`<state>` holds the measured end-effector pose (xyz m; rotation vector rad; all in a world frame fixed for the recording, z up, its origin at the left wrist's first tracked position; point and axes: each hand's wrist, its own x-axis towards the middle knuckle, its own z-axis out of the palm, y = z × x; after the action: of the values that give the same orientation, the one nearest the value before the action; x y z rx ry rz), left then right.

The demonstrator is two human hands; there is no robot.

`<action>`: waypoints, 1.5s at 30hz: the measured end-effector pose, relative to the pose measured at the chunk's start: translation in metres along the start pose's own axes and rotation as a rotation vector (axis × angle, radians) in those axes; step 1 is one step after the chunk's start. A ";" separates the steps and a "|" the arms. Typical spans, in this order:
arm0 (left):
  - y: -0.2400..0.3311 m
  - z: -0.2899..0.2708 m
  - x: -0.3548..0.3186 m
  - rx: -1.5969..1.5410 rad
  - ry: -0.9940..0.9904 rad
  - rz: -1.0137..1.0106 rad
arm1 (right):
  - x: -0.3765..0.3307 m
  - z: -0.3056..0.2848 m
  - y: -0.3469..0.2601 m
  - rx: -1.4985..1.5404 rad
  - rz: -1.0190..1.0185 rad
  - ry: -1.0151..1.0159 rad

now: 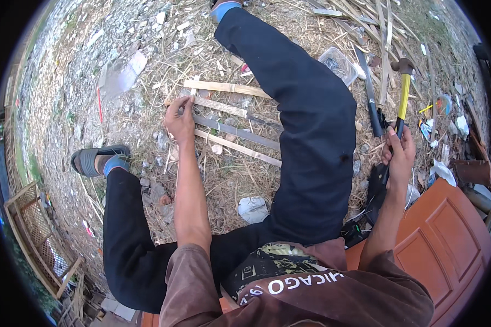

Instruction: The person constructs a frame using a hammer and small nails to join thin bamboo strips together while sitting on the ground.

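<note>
My left hand (pixel 180 120) is closed, its thumb and fingers pinching the left end of a wooden slat (pixel 221 107), beside a short crosspiece (pixel 193 91). Another pale slat (pixel 226 88) lies just beyond it. Nearer to me are a greyish strip (pixel 234 131) and a further slat (pixel 237 148). All of these run rightward, and my right leg hides their far ends. Off to the right, my right hand (pixel 399 155) is wrapped around the black grip of a hammer (pixel 403 97). Its handle is partly yellow, and the rusty head points away from me.
Beyond my right knee sit a clear plastic tub (pixel 338 64) of small metal pieces and a long blade with a black handle (pixel 372 103). Loose wooden strips (pixel 384 43) are piled at the upper right. An orange-brown panelled door (pixel 447 240) lies at the lower right.
</note>
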<state>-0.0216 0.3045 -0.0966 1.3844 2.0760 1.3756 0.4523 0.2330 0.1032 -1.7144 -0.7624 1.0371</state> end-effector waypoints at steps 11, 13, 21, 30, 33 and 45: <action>0.009 -0.003 -0.011 0.081 0.056 0.000 | -0.044 0.168 -0.048 -0.083 -0.153 -0.654; 0.011 -0.002 -0.009 0.083 0.080 0.050 | -0.042 0.196 -0.025 -0.210 -0.181 -0.764; 0.012 -0.011 0.005 -0.415 0.055 -0.339 | -0.045 0.229 0.016 -0.388 -0.255 -0.823; 0.017 -0.013 0.007 -0.306 -0.010 -0.381 | -0.046 0.216 0.013 -0.223 0.141 -0.754; 0.021 -0.013 0.007 -0.316 -0.015 -0.394 | -0.046 0.214 0.016 -0.230 0.133 -0.747; 0.008 -0.012 0.002 -0.036 -0.023 -0.130 | -0.050 0.213 0.027 -0.321 0.058 -0.779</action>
<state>-0.0265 0.3002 -0.0833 1.2218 2.0758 1.3311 0.2402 0.2676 0.0545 -1.5775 -1.4334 1.7299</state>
